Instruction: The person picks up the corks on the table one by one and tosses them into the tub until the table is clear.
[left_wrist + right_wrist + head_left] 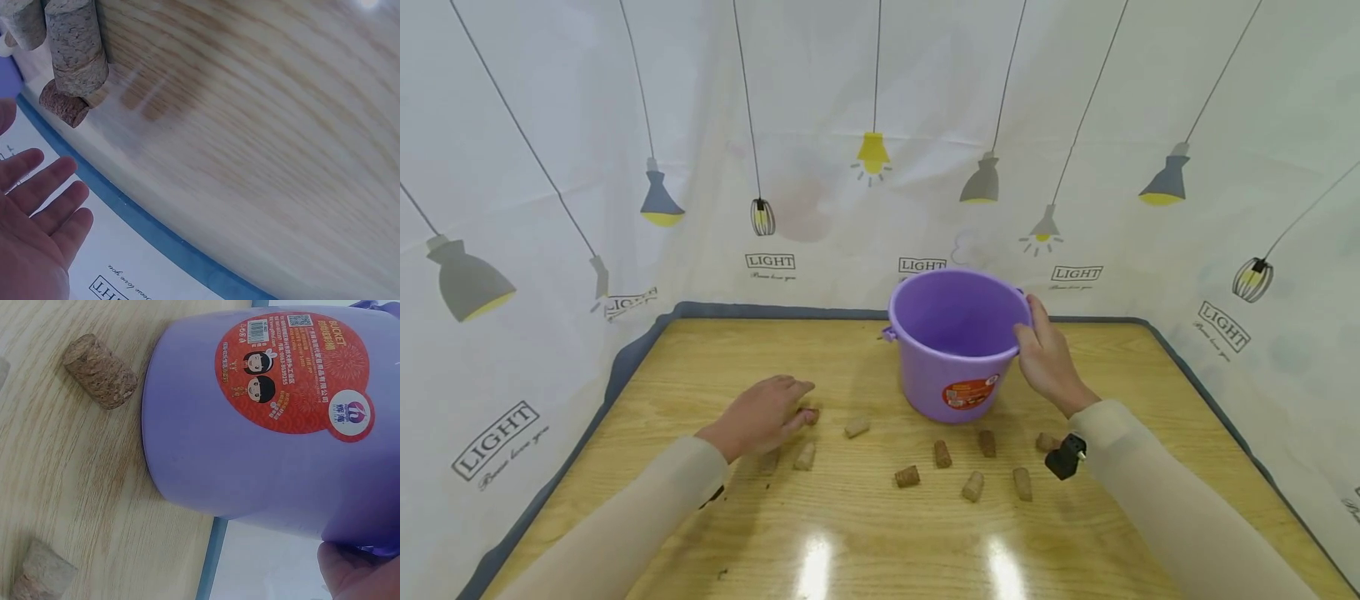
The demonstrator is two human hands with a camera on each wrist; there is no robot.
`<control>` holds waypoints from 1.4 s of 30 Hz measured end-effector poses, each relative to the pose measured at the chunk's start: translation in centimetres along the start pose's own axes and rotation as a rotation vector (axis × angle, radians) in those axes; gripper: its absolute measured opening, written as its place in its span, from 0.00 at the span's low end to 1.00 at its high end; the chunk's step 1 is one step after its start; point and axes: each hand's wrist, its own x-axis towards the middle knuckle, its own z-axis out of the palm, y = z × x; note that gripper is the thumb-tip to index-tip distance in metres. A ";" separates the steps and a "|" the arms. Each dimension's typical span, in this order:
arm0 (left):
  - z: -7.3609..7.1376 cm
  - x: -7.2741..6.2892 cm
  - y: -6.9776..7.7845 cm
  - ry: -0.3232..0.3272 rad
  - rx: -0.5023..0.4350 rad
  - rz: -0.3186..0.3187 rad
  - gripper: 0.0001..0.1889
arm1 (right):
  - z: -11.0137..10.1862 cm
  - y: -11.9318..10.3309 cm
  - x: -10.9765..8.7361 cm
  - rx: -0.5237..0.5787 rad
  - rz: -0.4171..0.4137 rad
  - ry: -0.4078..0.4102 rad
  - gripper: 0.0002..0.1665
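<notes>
1. The purple bucket (921, 383) is standing on the worktop (880, 533), right of centre and toward the back, its mouth facing up and its red label (958, 395) facing the person.
2. The right hand (1051, 358) is gripping the bucket's right side, thumb lying over the rim, probably to steady it.
3. A dark cork (987, 443) is lying just in front of the bucket; other corks are lying scattered singly nearby, seemingly spread for easy picking.
4. The left hand (763, 412) is hovering by the leftmost corks, fingers extended and gripping nothing visible; whether it is touching the reddish cork (810, 416) is unclear.
5. Between left hand and bucket, one pale cork (857, 427) is lying in otherwise open room.
6. A blue border (775, 311) is edging the worktop's back, and the printed backdrop (820, 83) is rising there, apparently limiting backward movement; more room is stretching toward the person.
</notes>
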 end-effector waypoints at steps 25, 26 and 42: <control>0.7 1.5 0.2 -0.017 0.010 0.050 0.04 | 0.2 0.0 0.1 0.008 -0.005 -0.014 0.38; 0.7 1.5 0.3 -0.015 0.015 0.056 0.02 | 0.2 0.1 0.1 0.010 -0.006 -0.014 0.38; 1.0 1.9 0.2 0.008 0.026 0.077 0.06 | 0.0 0.2 0.1 0.016 -0.013 -0.032 0.38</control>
